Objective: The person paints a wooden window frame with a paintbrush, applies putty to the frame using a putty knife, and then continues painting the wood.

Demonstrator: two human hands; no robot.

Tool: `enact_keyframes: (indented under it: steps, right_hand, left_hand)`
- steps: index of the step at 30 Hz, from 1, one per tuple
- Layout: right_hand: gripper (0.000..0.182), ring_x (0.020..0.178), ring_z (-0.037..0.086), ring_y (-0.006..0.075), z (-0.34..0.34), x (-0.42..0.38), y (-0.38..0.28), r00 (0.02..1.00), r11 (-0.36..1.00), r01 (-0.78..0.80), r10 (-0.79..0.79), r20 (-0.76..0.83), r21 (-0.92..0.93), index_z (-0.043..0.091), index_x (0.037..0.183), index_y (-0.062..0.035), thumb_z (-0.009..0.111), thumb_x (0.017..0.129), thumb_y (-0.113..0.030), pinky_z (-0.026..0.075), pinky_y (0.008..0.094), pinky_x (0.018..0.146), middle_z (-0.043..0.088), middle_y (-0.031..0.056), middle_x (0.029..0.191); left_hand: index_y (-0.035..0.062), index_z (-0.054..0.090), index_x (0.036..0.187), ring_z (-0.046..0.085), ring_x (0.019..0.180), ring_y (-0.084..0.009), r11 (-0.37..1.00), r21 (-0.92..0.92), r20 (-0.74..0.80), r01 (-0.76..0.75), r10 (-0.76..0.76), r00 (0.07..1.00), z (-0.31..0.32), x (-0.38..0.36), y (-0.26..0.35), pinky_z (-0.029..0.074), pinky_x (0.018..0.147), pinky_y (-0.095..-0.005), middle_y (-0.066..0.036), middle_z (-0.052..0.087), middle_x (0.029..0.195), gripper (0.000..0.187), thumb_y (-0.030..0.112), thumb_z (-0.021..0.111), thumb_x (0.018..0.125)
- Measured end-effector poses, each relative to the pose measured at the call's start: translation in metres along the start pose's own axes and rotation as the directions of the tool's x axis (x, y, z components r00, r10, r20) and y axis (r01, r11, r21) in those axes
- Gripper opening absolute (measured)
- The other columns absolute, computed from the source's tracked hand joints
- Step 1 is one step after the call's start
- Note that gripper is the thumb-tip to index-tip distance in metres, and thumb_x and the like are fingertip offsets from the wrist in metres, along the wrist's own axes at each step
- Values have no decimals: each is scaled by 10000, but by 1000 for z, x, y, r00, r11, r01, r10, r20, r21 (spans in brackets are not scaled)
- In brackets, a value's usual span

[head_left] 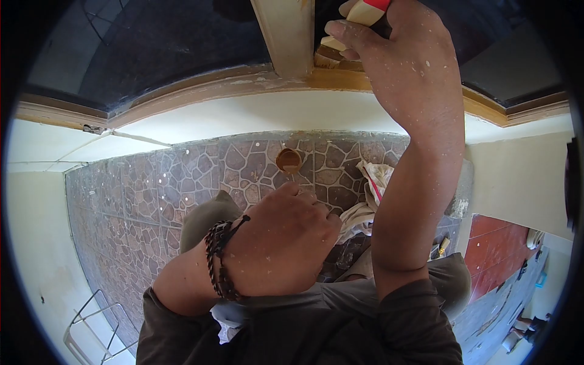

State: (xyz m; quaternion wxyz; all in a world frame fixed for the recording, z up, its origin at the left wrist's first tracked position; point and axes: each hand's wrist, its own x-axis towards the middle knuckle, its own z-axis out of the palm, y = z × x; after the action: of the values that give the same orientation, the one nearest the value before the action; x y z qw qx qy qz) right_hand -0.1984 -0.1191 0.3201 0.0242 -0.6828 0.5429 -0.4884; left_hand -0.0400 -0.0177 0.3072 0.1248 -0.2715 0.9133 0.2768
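Observation:
My right hand [420, 58], speckled with pale paint, is closed around a paintbrush [367, 12] with a cream handle and a red end. Its bristles are not clearly visible. The hand is at the wooden window frame [344, 79], whose coating looks patchy brown and ochre. Lower down, my left hand [283, 240] rests near my lap with its fingers curled; anything inside them is hidden. A braided bracelet [220, 261] circles that wrist. Just beyond its fingers, a small container [288, 160] with brownish contents stands on the stone-patterned floor [243, 164].
A stained white cloth [377, 179] lies crumpled on the floor beside my right forearm. Dark window panes [182, 42] rise above the white low wall [243, 112]. A metal-framed stand [91, 328] is at lower left. Red tiles [496, 243] lie at the right.

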Motion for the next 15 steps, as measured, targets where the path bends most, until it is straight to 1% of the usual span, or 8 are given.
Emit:
enact_keyframes:
  steps: [1, 3, 4, 6, 9, 10, 12, 15]
  right_hand:
    - [155, 752, 616, 437, -5, -4, -4, 1000, 1000, -1, 1, -1, 0, 607, 860, 52, 692, 792, -59, 478, 440, 680, 626, 265, 787]
    - [155, 708, 633, 356, -20, -5, -46, 967, 968, -235, 243, 79, -91, 620, 871, 49, 711, 795, -51, 477, 385, 656, 638, 221, 754]
    - [155, 708, 633, 356, -21, -7, -41, 967, 967, -236, 243, 78, -91, 620, 871, 49, 711, 795, -51, 477, 385, 656, 638, 221, 754]
    - [158, 694, 637, 246, -21, -10, -23, 965, 962, -255, 246, 97, 96, 628, 879, 54, 725, 794, -37, 470, 321, 644, 649, 176, 743]
    - [143, 639, 629, 184, -16, -11, -6, 955, 920, -295, 284, 80, 259, 637, 839, 67, 708, 787, -46, 475, 303, 595, 643, 151, 688]
    - [143, 639, 629, 184, -17, -11, 6, 956, 919, -295, 284, 78, 261, 637, 839, 67, 708, 787, -46, 475, 303, 595, 643, 151, 688]
    - [210, 736, 679, 167, -23, -12, 33, 924, 815, -378, 299, 239, 439, 671, 952, 24, 732, 805, -113, 518, 269, 704, 705, 114, 822]
    - [231, 753, 681, 192, -32, -22, 42, 926, 755, -378, 323, 198, 535, 660, 976, 46, 736, 822, -108, 532, 274, 739, 703, 145, 864]
  left_hand:
    - [40, 584, 954, 599, 945, -241, 1000, -12, 0, -2, 2, 1000, 0, 0, 0, 424, 859, -374, -90, 615, 890, 294, 182, 656, 707]
    - [38, 584, 956, 600, 943, -242, 1000, -16, 13, -4, 4, 1000, -2, 0, 1, 424, 859, -373, -89, 615, 890, 299, 183, 658, 704]
    - [36, 585, 958, 601, 940, -242, 1000, -21, 25, -3, 4, 1000, -3, 0, 2, 424, 858, -372, -89, 615, 889, 305, 184, 660, 702]
    - [36, 585, 959, 602, 940, -242, 1000, -12, 27, -5, 5, 1000, -3, 1, 2, 424, 856, -371, -89, 615, 889, 309, 185, 662, 699]
    - [36, 585, 959, 603, 936, -243, 1000, -3, 29, -7, 7, 1000, -2, 1, 4, 425, 850, -371, -90, 616, 889, 314, 188, 665, 697]
    - [37, 584, 959, 604, 933, -243, 1000, -2, 29, -5, 5, 1000, -2, 1, 4, 426, 846, -371, -91, 616, 889, 314, 190, 666, 697]
    - [37, 583, 959, 606, 926, -245, 1000, 6, 30, -3, 3, 1000, -1, 2, 4, 426, 843, -370, -90, 617, 887, 318, 193, 667, 696]
    - [39, 580, 962, 607, 919, -246, 1000, 13, 26, -4, 3, 1000, 0, 2, 4, 426, 837, -367, -87, 617, 885, 326, 199, 672, 694]
